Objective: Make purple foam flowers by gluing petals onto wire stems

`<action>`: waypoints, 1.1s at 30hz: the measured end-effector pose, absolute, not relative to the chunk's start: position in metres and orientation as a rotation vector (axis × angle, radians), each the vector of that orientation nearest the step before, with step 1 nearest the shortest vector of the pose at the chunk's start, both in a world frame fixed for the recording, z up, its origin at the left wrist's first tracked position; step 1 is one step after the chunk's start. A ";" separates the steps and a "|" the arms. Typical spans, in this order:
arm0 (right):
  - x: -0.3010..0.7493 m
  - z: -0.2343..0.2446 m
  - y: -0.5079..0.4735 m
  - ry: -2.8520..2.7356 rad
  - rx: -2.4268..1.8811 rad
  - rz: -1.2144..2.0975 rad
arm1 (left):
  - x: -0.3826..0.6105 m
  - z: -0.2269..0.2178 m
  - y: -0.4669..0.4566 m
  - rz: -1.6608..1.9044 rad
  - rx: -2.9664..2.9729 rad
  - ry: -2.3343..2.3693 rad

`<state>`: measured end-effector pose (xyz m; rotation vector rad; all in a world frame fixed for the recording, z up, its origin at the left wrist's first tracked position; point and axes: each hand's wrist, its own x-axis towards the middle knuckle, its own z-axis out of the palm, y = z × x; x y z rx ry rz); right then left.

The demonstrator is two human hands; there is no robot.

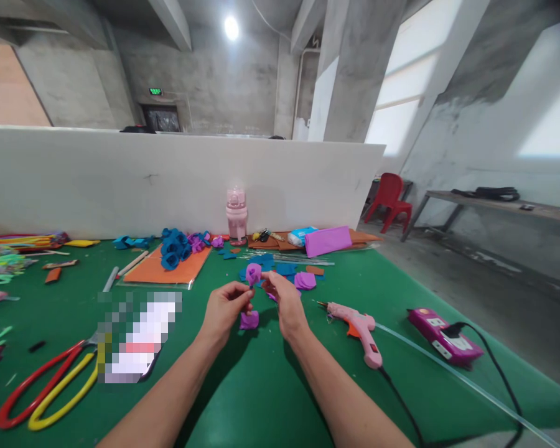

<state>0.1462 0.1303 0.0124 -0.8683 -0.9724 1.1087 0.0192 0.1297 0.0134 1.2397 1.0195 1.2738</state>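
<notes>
In front of me, my left hand [228, 311] pinches the base of a small purple flower [253, 274] that looks rolled from crepe paper. The bent fingers of my right hand [284, 302] close on the flower's right edge; the thumb is partly hidden. Below the left fingertips lies a loose purple piece [249, 320] on the green table. A stack of purple petal pieces [305, 280] rests just beyond the right hand, and blue pieces [285, 269] are scattered behind the flower.
At right lie a pink glue gun [354, 320] and a magenta power box [445, 336] with cords. A phone [142, 339] and red-and-yellow-handled scissors [51, 392] are at left. Blue flowers [174, 249] sit on an orange sheet [158, 274]. A pink bottle [236, 214] stands against the white partition [177, 180].
</notes>
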 end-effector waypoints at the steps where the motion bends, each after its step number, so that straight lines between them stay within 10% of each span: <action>1: 0.146 0.012 0.130 -0.978 -0.858 1.115 | 0.019 0.013 0.130 1.277 1.226 1.011; 33: 0.142 0.018 0.123 -1.065 -0.752 1.402 | 0.009 0.027 0.134 1.282 0.948 0.863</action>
